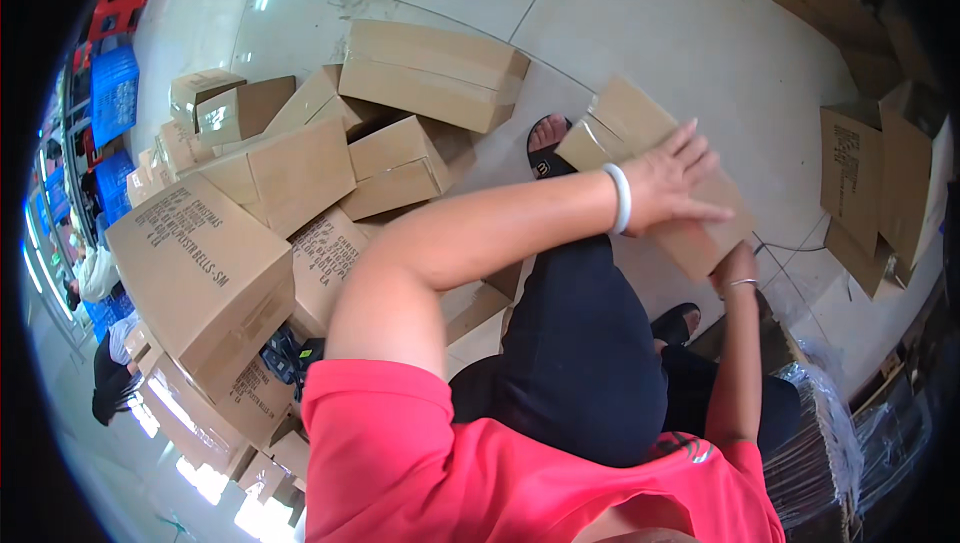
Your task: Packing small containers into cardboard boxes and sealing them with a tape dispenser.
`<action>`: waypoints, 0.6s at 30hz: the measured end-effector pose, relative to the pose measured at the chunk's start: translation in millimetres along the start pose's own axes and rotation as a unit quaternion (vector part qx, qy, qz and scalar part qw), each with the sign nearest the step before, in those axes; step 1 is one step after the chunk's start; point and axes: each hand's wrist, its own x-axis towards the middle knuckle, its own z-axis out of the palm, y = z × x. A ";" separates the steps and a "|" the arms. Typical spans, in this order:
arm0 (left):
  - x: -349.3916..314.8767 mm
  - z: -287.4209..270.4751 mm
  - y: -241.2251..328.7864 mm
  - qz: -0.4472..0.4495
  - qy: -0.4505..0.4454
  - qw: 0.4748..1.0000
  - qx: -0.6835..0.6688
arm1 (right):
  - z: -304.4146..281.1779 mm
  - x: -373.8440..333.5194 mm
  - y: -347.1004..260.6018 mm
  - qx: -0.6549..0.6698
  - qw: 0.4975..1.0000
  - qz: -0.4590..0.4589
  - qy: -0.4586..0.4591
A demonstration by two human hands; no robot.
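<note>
A small brown cardboard box (632, 115) lies tilted in front of me, with a shiny strip of clear tape near its far end. My left hand (680, 183) rests across its top, fingers stretched and spread; a pale bangle circles that wrist. At the box's near right corner is my right hand (738, 268), its fingers curled round the edge and partly hidden. A thin bracelet shows on the right wrist. Beneath the box is the tiled floor, and my sandalled foot (549, 143) is next to its left end.
Many closed cartons (205, 263) are heaped to my left, several with printing. A long taped carton (430, 68) tops the far side of the heap. Open cartons (858, 168) stand at the right. Clear plastic wrap (825, 423) covers something at lower right. Blue crates (115, 93) line the far left.
</note>
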 end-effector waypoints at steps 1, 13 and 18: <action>-9.4 -25.9 0.7 -0.032 0.051 0.998 -0.011 | -33.4 -19.3 -10.1 0.052 0.997 -0.044 0.045; -201.1 -180.8 1.9 -0.522 -0.016 0.849 0.085 | -121.9 -132.3 36.2 0.285 0.919 -0.109 0.250; -190.6 -165.8 6.5 -0.524 -0.041 0.823 0.215 | -137.3 -157.8 74.9 0.281 0.903 -0.058 0.320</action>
